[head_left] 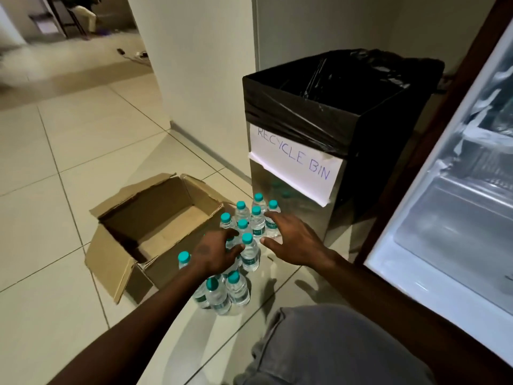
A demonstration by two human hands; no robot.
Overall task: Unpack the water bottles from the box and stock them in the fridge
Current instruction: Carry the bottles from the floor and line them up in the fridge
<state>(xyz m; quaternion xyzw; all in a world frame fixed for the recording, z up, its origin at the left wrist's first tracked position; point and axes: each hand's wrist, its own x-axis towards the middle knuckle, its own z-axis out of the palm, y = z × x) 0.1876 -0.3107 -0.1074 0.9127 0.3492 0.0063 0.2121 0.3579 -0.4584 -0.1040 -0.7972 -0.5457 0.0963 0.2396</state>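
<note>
Your left hand (215, 252) hung over the middle of the water bottles (251, 232), fingers curled downward among the caps; whether they gripped one could not be determined. Your right hand (291, 240) was spread, fingers straight, touching the bottles on that side of the group. All bottles stood upright on the floor (55, 162) beneath and between your hands. The cardboard box (155, 226) lay open just left of your left hand. The recycle bin (333, 140) stood beyond your right hand; the open fridge (458, 204) was to its right.
</note>
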